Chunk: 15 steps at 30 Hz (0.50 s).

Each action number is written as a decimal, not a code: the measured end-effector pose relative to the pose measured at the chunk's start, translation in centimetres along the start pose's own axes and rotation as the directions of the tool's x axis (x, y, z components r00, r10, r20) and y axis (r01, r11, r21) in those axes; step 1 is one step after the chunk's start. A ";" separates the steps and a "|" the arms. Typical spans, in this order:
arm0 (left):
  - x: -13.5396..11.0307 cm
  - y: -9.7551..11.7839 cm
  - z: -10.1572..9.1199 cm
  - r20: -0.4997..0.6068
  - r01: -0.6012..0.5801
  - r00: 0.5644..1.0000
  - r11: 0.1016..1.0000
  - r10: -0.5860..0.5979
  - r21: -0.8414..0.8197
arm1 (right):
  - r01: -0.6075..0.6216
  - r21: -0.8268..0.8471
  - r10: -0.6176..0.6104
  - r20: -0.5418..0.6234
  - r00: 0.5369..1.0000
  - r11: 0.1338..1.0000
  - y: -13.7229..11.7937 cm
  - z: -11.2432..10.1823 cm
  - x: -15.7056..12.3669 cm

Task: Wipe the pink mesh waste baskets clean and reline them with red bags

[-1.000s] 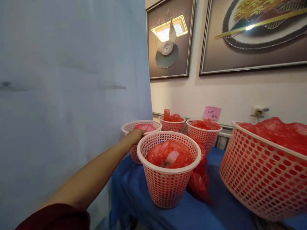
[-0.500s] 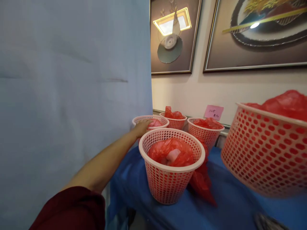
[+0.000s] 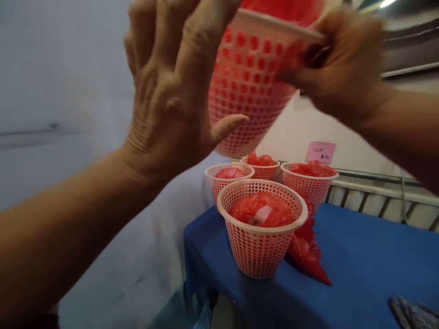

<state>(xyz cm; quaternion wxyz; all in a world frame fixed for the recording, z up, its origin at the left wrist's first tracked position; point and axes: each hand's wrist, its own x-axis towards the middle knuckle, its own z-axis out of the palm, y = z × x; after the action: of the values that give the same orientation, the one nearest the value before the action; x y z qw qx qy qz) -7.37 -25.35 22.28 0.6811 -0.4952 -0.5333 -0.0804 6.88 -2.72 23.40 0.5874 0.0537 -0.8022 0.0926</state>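
A pink perforated plastic basket [image 3: 247, 87] with a red plastic bag in it is up in the air above the table. My right hand [image 3: 346, 68] grips its rim on the right, thumb on the outer wall. Raised at the basket's left side is my left hand [image 3: 168, 87], fingers stretched and thumb out; whether it touches the wall I cannot tell. Below, a similar basket [image 3: 262, 253] stands at the front of the table, holding a red bag [image 3: 247, 210] with a pale pink piece [image 3: 263, 214] on top.
Behind stand three more bag-filled baskets: left [image 3: 222, 185], back [image 3: 262, 172] and right [image 3: 308, 187]. A loose red bag [image 3: 308, 256] lies on the blue-covered table [image 3: 363, 256]. A pink note [image 3: 320, 152] stands by the wall. Blue-grey fabric [image 3: 85, 123] hangs at left.
My left hand has left the back-left basket and come up close to the camera. The raised basket has moved left and higher, and my right hand on its rim has come into view.
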 end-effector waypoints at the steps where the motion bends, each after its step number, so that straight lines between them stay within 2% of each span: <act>1: 0.7 -0.4 -0.8 0.029 -0.034 0.999 0.999 0.033 0.021 | -0.019 -0.107 0.007 -0.106 0.994 0.994 -0.4 2.0 0.7; 3: 1.2 -1.4 -1.9 0.133 -0.079 0.989 0.996 0.072 0.048 | 0.013 -0.074 -0.022 -0.116 0.993 0.997 -1.3 6.1 1.4; 4: 1.0 -1.8 -2.3 0.194 -0.081 0.979 0.995 0.068 0.060 | 0.048 0.003 -0.048 -0.060 0.997 0.999 -1.8 8.0 1.3; 7: -1.4 -3.3 -2.9 0.393 0.031 0.916 0.992 -0.078 0.123 | 0.054 0.112 -0.059 0.041 0.997 0.992 -3.5 11.8 -0.5; 10: -5.8 -4.8 -2.3 0.554 0.194 0.789 0.963 -0.266 0.186 | 0.023 0.173 -0.050 0.154 0.987 0.985 -4.3 12.1 -4.6; 12: -9.2 -5.6 -1.1 0.583 0.277 0.736 0.939 -0.343 0.204 | -0.013 0.184 -0.042 0.292 0.955 0.983 -3.9 10.8 -8.2; 13: -11.0 -5.8 -0.3 0.605 0.314 0.703 0.927 -0.372 0.205 | -0.038 0.155 -0.026 0.393 0.919 0.987 -3.5 10.1 -10.2; 14: -12.6 -5.8 0.5 0.633 0.344 0.668 0.916 -0.392 0.205 | -0.053 0.105 -0.008 0.508 0.862 0.993 -2.8 9.4 -12.2; 15: -14.1 -5.6 1.4 0.662 0.366 0.635 0.909 -0.399 0.197 | -0.066 0.029 0.034 0.620 0.784 0.997 -2.1 8.9 -14.3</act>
<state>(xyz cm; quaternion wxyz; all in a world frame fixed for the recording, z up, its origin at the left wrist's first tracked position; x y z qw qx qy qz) -17.71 -32.95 14.08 0.4116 -0.3496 -0.8413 -0.0214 3.35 -7.00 7.38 0.2880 0.0741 -0.9490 0.1050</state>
